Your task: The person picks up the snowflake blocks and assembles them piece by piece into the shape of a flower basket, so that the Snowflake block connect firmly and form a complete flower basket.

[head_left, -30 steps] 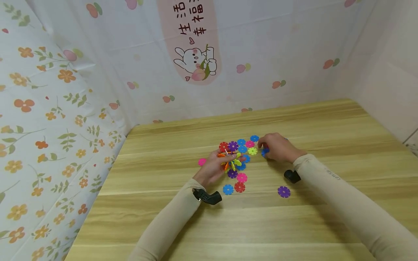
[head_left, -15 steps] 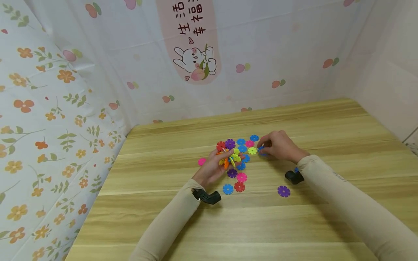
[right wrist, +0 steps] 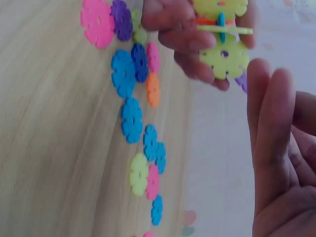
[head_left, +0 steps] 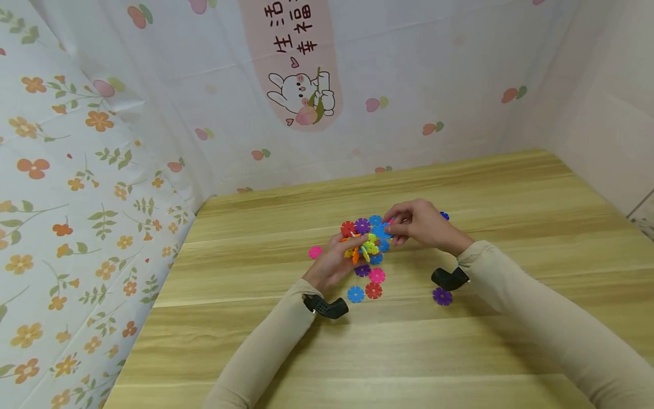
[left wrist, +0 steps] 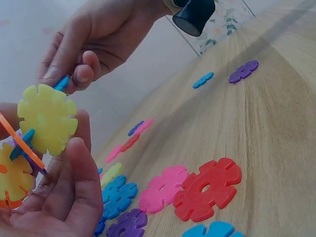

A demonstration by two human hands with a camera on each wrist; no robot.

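Observation:
My left hand (head_left: 332,262) grips a cluster (head_left: 364,247) of interlocked snowflake discs, in yellow, orange, blue and purple, above the table. In the left wrist view a yellow disc (left wrist: 48,120) stands out at the top of this cluster. My right hand (head_left: 425,226) pinches a blue snowflake disc (head_left: 381,230) between thumb and fingers, just right of the cluster. Its blue edge (left wrist: 61,83) pokes out below the fingertips in the left wrist view. From the right wrist camera, the fingers of the right hand (right wrist: 276,143) hide that disc.
Several loose discs lie beneath and around the hands, among them a red disc (head_left: 373,290) and a pink disc (head_left: 377,275). A purple disc (head_left: 442,296) sits apart at the right, a pink disc (head_left: 315,251) at the left. Printed cloth (head_left: 409,102) hangs behind the wooden table (head_left: 230,341).
My right hand has lifted the blue disc and moved left with it, close to the cluster. My left hand stays nearly in place, with the cluster turned slightly.

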